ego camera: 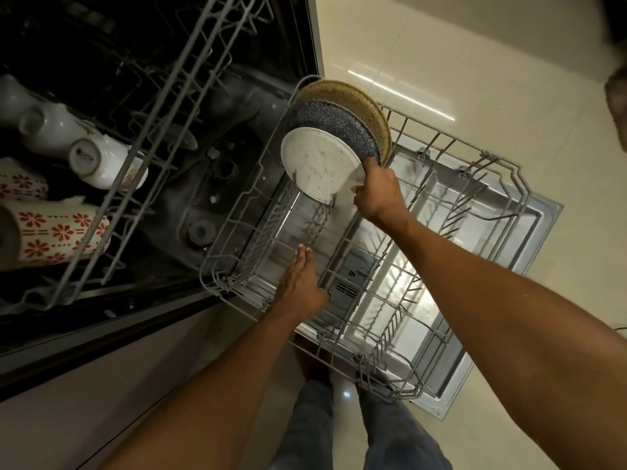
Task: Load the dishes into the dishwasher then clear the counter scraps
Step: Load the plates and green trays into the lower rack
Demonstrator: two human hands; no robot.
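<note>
Dishwasher lower rack (441, 293) is sitting pulled out over the open door, mostly bare. At its far end three plates are standing on edge: a tan plate (353, 96), a speckled blue plate (332, 122), then a white plate (315, 164). Your right hand (376, 195) is pinching the white plate's rim; it likely feels stiff, breakable and slippery. Your left hand (302, 283), fingers straight and together, is resting on the rack wires.

The lower rack (356, 266) is grey coated wire, matt. In its far left corner stand three plates: a white plate (319, 164), smooth and dull with pale residue, a dark blue plate (332, 122) with a speckled, stone-like finish, and a tan plate (342, 91) that looks rough and grainy. The open door (502, 337) beneath is brushed metal, shiny. Glossy ceramic mugs (91, 161) lie in the upper rack (146, 130). The floor (475, 62) is glossy cream tile.
</note>
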